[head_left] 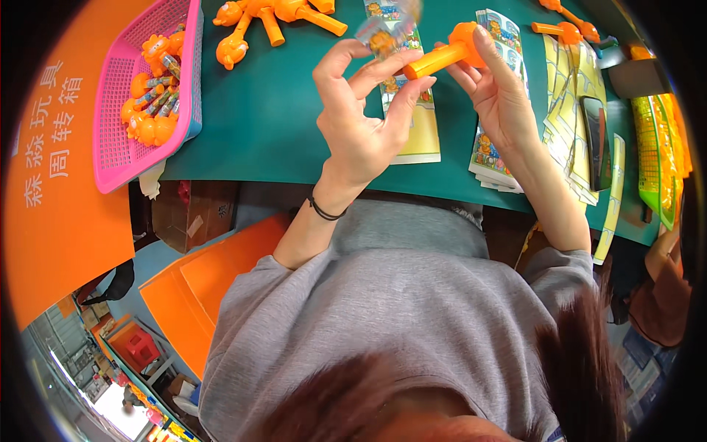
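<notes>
My right hand (504, 99) grips an orange toy with a round head (465, 37) and a straight tube (434, 62), thumb over the head. My left hand (361, 118) has its fingers spread, thumb and index finger on either side of the tube's open end; whether they touch it is unclear. By the left fingertips is a small clear wrapper with a coloured print (383, 37), smeared by motion. Beneath the hands lies a printed strip (416, 132) on the green table (250, 125). A stack of printed sheets (495, 158) is under my right wrist.
A pink basket (110, 158) at left holds orange toys with filled tubes. More orange toys (272, 18) lie at the far left of the table. Yellow strips (571, 110), a dark phone (595, 140) and a green basket (652, 162) are at right. An orange box (199, 287) stands below the table.
</notes>
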{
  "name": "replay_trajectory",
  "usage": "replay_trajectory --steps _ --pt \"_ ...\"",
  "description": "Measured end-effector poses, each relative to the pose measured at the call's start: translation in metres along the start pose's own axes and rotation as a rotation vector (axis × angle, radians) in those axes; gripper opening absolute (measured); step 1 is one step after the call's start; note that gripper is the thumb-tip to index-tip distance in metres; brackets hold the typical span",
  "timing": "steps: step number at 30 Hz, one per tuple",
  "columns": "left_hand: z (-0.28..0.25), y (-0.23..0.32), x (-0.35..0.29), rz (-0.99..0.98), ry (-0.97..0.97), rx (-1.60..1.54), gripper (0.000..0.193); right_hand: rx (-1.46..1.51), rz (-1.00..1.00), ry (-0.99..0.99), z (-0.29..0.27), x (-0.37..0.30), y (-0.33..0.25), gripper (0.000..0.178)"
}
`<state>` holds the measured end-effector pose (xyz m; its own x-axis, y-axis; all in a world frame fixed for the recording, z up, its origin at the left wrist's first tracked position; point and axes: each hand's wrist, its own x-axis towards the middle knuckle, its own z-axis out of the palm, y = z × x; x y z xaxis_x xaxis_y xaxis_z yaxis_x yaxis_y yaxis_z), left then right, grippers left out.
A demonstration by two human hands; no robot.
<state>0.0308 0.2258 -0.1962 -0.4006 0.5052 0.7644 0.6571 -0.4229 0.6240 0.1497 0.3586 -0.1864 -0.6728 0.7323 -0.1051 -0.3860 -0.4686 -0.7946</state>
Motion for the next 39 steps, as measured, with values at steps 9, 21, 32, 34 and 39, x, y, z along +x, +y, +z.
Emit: replay_trajectory --steps 9,21,32,34,39 --pt "-0.011 0.002 0.014 -0.131 0.092 -0.185 0.075 -0.861 -1.092 0.022 0.022 0.002 -0.011 0.045" --pt "-0.026 0.019 0.019 -0.025 -0.091 -0.152 0.078 -1.161 -0.823 -0.509 0.018 -0.025 -0.014 0.038" --pt "-0.018 -0.002 0.025 0.054 0.115 -0.262 0.085 -1.269 -0.826 -0.421 0.018 -0.008 -0.017 0.041" --pt "-0.020 -0.004 0.027 0.128 0.110 -0.124 0.085 -0.800 -0.311 -0.344 0.015 -0.009 -0.014 0.045" --pt "-0.013 0.001 0.014 0.186 0.019 -0.023 0.095 -0.094 0.236 -0.246 0.012 0.001 -0.010 0.056"
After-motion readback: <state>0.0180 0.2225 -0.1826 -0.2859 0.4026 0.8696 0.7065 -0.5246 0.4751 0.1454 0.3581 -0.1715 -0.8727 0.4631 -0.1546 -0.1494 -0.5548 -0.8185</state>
